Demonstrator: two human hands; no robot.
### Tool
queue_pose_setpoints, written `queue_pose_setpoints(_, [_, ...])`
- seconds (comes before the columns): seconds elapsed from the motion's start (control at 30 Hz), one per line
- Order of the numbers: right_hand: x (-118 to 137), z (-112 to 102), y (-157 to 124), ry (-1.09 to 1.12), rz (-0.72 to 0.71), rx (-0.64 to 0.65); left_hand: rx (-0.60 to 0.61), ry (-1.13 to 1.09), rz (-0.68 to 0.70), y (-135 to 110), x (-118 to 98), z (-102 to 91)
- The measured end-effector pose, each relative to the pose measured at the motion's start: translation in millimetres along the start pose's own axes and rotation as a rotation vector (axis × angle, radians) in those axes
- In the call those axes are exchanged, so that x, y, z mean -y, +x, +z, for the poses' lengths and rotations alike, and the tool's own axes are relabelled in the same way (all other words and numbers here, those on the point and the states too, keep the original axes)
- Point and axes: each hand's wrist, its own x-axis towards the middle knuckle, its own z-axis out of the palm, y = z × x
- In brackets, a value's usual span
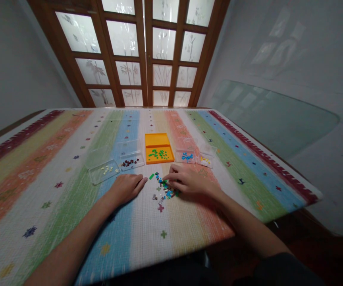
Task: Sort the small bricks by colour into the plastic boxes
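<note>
My left hand (129, 185) rests on the tablecloth with its fingers curled closed, and nothing shows in them. Just right of its fingertips lies a green building brick (151, 176). My right hand (187, 180) is over the near pile of small mixed bricks (169, 194), in blue, green and grey. Its fingers are bent together at the pile's upper left edge; whatever they may hold is too small to make out. The hand covers part of the pile. Several grey pieces (161, 201) lie loose at the pile's near left side.
Beyond my hands an open orange box (160, 162) holds green bricks. Clear boxes flank it: one with cream pieces (107, 170), one with dark brown pieces (130, 163), one with blue pieces (187, 156), one with yellow pieces (205, 160). A striped tablecloth (147, 238) covers the table.
</note>
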Motion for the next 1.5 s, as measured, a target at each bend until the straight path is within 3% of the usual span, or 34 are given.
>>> queue_pose_setpoints(0.17, [7.6,7.4,9.8,-0.072,-0.009,0.063,0.025,-0.013,-0.012,0.1,-1.0,-1.3])
queue_pose_setpoints(0.53, [9.8,11.3,23.1,-0.107,-0.010,-0.004,0.004,0.002,-0.015,0.5,-0.3,2.1])
queue_pose_setpoints(1.3, [33.1,24.6,49.3,-0.296,0.169,0.070,-0.016,0.003,-0.019,-0.8,0.3,3.1])
queue_pose_setpoints(1.5, [31.8,23.2,45.7,-0.231,0.157,-0.007,0.001,0.020,-0.021,-0.8,-0.1,2.0])
